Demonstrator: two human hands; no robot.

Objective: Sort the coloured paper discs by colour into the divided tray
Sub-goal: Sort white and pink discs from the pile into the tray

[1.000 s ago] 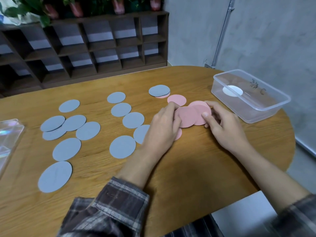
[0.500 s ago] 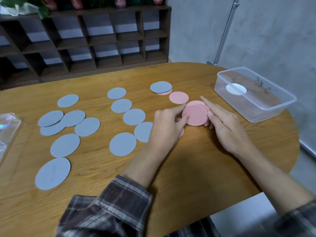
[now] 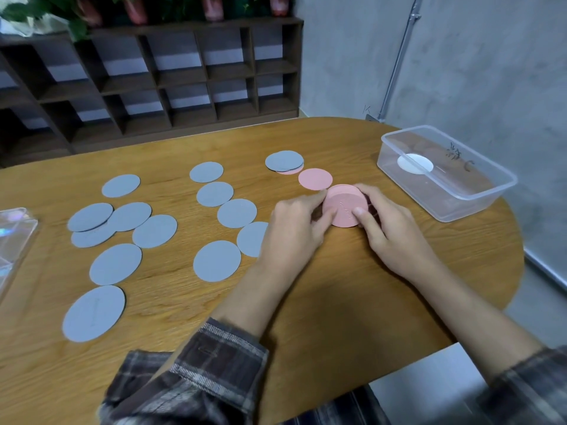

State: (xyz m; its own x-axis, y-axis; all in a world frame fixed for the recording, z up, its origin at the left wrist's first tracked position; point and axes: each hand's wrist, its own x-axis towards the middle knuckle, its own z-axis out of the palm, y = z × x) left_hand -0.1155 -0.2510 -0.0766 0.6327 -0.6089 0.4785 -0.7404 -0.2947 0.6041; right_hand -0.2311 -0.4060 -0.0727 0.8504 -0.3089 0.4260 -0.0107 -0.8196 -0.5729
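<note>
A stack of pink discs (image 3: pixel 343 207) is tilted up off the wooden table (image 3: pixel 337 302), held between both hands. My left hand (image 3: pixel 294 231) grips its left edge and my right hand (image 3: pixel 389 231) grips its right edge. One loose pink disc (image 3: pixel 315 178) lies flat just behind the stack. Another pink disc (image 3: pixel 291 171) peeks out from under two grey discs (image 3: pixel 283 161). Several grey discs lie in a middle column (image 3: pixel 237 213) and a left cluster (image 3: pixel 129 216). A clear plastic tub (image 3: pixel 478 197) stands at the right with a white disc (image 3: pixel 414 163) inside.
A clear tray corner (image 3: pixel 15 240) shows at the left edge of the table. A dark cubby shelf (image 3: pixel 184 78) with plants on top stands behind the table. The table's right edge curves round near the tub, with a grey wall beyond.
The spread pink discs have been gathered into one stack and tipped up between both hands. My right thumb now rests on the stack's face.
</note>
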